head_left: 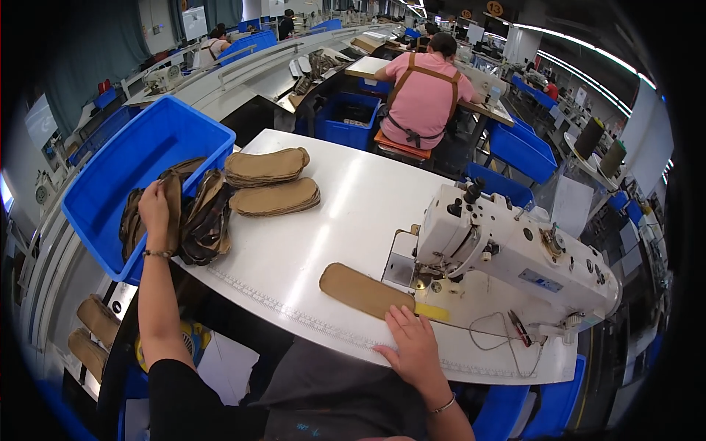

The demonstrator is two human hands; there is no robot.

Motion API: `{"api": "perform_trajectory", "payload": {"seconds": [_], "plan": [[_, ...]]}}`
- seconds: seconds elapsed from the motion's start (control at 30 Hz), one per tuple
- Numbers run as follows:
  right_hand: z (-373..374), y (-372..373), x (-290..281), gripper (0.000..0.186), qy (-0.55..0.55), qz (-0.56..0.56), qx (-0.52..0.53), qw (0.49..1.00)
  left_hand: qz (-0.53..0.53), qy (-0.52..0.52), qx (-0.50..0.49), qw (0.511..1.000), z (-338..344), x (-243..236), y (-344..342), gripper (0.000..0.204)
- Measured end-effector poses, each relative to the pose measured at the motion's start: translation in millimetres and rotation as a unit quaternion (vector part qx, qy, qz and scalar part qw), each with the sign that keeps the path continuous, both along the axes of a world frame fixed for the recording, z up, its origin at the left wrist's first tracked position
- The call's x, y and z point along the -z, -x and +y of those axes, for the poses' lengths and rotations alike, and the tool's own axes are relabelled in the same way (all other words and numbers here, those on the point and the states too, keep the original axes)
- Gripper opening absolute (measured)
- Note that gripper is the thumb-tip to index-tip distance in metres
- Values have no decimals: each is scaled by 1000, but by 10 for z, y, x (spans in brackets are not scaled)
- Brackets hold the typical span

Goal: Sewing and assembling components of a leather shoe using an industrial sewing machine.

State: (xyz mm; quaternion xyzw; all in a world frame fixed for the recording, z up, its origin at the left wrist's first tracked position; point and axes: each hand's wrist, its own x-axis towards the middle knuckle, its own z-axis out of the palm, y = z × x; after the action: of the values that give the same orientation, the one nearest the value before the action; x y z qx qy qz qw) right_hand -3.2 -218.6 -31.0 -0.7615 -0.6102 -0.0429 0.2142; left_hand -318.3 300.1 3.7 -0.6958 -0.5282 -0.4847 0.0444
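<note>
My left hand (154,212) reaches to the near rim of the blue bin (184,110), its fingers closed on a brown fabric piece (173,209). Camouflage-patterned fabric pieces (206,228) drape over the bin's rim beside it. On the white table lies a single tan sole-shaped piece (366,289), flat, just left of the sewing machine's needle area. My right hand (412,339) rests with fingers stretched out, fingertips at the right end of that piece. A yellow strip (432,312) lies next to those fingertips.
Two stacks of tan sole-shaped pieces, a far stack (266,166) and a near stack (276,197), lie beside the bin. The white sewing machine (522,250) fills the table's right side. Thread snips (520,328) and loose cord lie in front of it. A person in pink (421,95) sits ahead.
</note>
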Motion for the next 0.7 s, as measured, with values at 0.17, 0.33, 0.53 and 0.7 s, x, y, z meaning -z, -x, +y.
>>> {"api": "perform_trajectory", "payload": {"seconds": [0.17, 0.33, 0.53, 0.7], "plan": [[-27, 1, -5, 60, -18, 3, 7, 1000, -411, -36, 244, 878, -119, -424, 373, 26], [-14, 52, -23, 53, -76, 7, -13, 997, -505, 92, 630, 582, -972, -889, 311, 29], [282, 571, -360, 39, -151, 412, -104, 892, -500, 298, 739, 339, -2696, -591, -1030, 23], [159, 616, -24, 16, 20, 699, -159, 697, -545, 407, 688, 253, -3490, -143, -1571, 27]]}}
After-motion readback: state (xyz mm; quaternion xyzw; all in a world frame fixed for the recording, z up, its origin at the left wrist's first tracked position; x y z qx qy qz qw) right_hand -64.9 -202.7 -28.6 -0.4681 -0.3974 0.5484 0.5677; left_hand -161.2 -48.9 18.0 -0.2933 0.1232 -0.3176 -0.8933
